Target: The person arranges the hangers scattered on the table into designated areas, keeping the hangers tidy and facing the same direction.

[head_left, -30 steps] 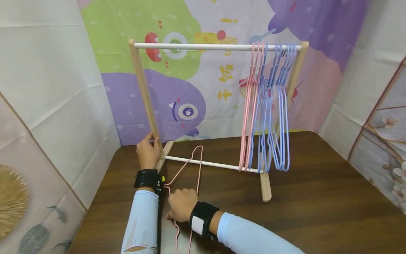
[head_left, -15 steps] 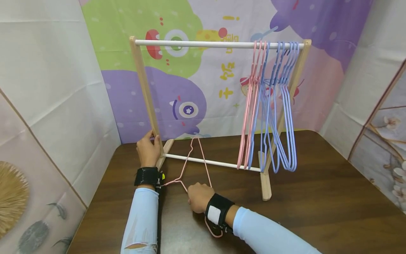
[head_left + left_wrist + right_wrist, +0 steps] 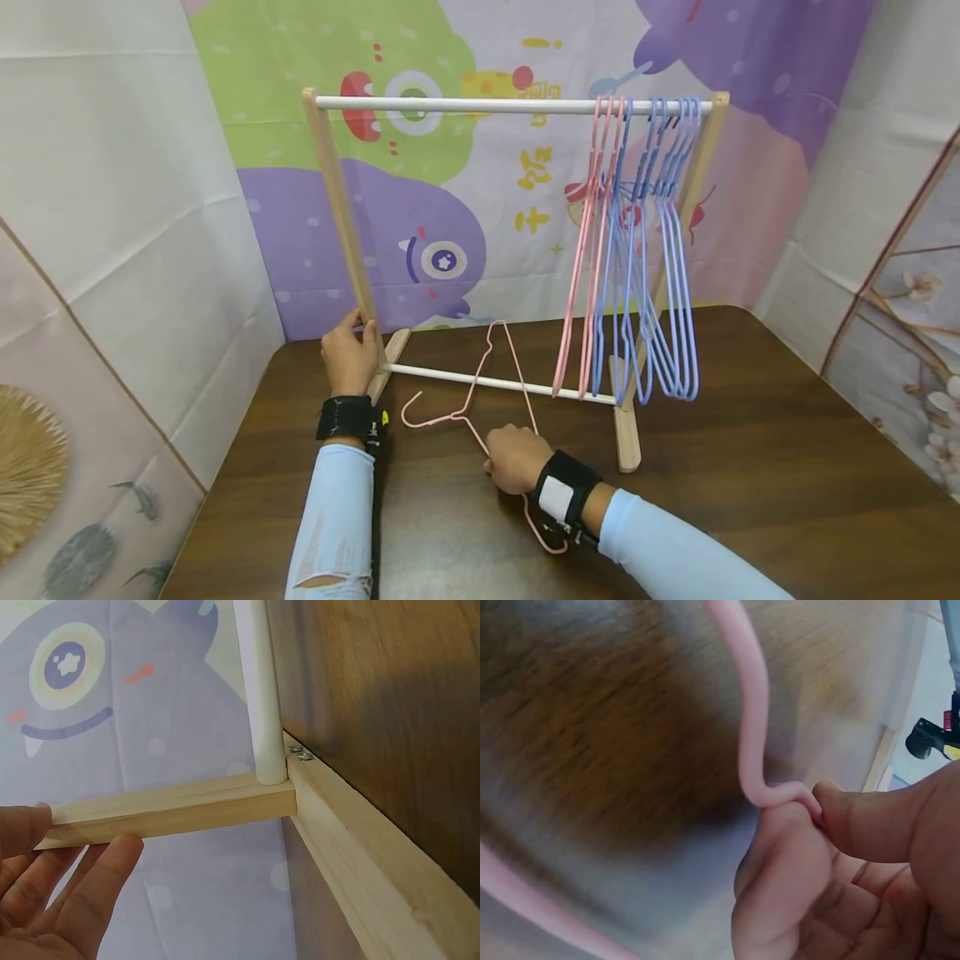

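My left hand grips the left wooden post of a small clothes rack low down. In the left wrist view, the thumb lies over the post and fingers sit beneath it. Out in front of the rack, my right hand holds a pink clothes hanger by one arm, its hook pointing left. The right wrist view shows thumb and index finger pinching the hanger at a bend. My hand covers part of the hanger in the head view. Pink hangers and several blue hangers hang at the rack's right end.
The rack's white top rail and lower rail join its two posts. Its right foot juts forward on the brown table. A cartoon-printed cloth hangs close behind, with white panels at both sides.
My right hand has moved right and slightly up with the pink hanger, whose hook now shows clear of the left wrist. The left hand stays on the post. The hung hangers sway slightly.
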`<state>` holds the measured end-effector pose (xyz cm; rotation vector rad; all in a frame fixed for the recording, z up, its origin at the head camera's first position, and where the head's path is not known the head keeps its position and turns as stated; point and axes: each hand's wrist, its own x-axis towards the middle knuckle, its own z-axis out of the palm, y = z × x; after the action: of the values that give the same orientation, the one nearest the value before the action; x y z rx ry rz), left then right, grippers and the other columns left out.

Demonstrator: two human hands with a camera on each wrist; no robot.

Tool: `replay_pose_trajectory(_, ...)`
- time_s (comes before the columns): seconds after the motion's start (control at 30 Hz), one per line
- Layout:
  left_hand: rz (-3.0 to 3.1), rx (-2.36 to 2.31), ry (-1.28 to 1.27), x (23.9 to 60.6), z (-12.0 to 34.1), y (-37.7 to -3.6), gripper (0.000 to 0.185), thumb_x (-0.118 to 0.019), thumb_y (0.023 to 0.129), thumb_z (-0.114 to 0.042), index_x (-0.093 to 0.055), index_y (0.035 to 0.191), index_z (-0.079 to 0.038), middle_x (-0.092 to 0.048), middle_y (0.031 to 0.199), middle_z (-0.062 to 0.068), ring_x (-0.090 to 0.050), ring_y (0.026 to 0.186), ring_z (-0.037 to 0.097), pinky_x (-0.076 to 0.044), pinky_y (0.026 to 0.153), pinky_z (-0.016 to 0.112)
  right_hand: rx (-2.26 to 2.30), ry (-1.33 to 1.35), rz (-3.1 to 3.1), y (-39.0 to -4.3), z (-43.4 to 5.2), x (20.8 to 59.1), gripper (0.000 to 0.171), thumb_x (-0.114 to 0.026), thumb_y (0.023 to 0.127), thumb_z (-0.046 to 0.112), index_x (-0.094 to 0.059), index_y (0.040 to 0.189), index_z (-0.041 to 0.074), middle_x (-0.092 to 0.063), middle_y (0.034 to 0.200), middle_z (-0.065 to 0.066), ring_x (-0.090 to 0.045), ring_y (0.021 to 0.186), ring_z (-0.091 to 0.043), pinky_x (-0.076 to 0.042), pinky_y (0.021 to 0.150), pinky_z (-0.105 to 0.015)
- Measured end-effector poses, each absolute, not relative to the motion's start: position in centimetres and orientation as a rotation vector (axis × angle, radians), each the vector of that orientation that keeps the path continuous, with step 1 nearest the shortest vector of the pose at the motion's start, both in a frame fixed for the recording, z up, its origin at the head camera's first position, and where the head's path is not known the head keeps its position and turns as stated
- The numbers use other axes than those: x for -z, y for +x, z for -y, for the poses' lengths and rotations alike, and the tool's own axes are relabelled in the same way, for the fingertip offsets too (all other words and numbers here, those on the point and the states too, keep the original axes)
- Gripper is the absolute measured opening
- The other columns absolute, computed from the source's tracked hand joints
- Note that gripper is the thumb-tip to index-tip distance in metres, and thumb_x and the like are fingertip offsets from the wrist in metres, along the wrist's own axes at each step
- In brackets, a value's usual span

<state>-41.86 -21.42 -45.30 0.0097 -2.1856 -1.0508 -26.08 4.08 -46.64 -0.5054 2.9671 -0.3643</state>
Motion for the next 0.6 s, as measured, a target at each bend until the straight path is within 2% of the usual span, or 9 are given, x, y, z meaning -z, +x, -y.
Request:
replay_pose_trajectory(0.23, 2.188, 1.061, 0.015, 45.1, 21.4, -41.7, 0.028, -0.069, 0.098, -0.017, -0.072, 0.124, -0.005, -0.075, 0.114, 0.015, -0.067, 0.113, 0.043, -0.049, 0.098, 0.058, 0.594, -0.596, -3.013, -25.5, -4.4, 45.3, 0.029, -0.07, 0.094, 0.015, -0.055, 0.069, 0.012, -0.054, 0.065, 0.0, -0.062, 0.067, -0.023, -0.054, 0.066, -0.044)
replay_pose_trajectory(0.37, 2.195, 1.069, 0.021, 45.0, 21.2, -41.6, 0.029, -0.068, 0.099, -0.016, -0.072, 0.125, -0.004, -0.075, 0.115, 0.016, -0.066, 0.114, 0.043, -0.049, 0.099, 0.058, 0.934, -0.573, -2.981, -25.1, -4.3, 44.3, 0.031, -0.067, 0.099, 0.016, -0.055, 0.071, 0.012, -0.053, 0.061, 0.003, -0.054, 0.058, -0.013, -0.048, 0.057, -0.034)
replay_pose_trajectory(0.47, 2.193, 1.071, 0.025, 45.1, 21.2, -41.6, 0.03, -0.068, 0.099, -0.015, -0.071, 0.126, -0.004, -0.074, 0.115, 0.016, -0.066, 0.113, 0.043, -0.049, 0.098, 0.058, 1.258, -0.552, -2.87, -24.7, -4.0, 43.2, 0.029, -0.064, 0.102, 0.014, -0.057, 0.075, 0.008, -0.057, 0.058, 0.004, -0.054, 0.05, -0.006, -0.047, 0.049, -0.027)
replay_pose_trajectory(0.6, 2.2, 1.076, 0.026, 45.1, 21.2, -41.6, 0.03, -0.068, 0.099, -0.016, -0.071, 0.126, -0.004, -0.074, 0.115, 0.016, -0.067, 0.112, 0.044, -0.05, 0.097, 0.059, 1.632, -0.525, -2.618, -23.5, -3.2, 40.9, 0.026, -0.06, 0.104, 0.014, -0.058, 0.081, 0.001, -0.062, 0.057, 0.0, -0.057, 0.045, -0.008, -0.05, 0.043, -0.026)
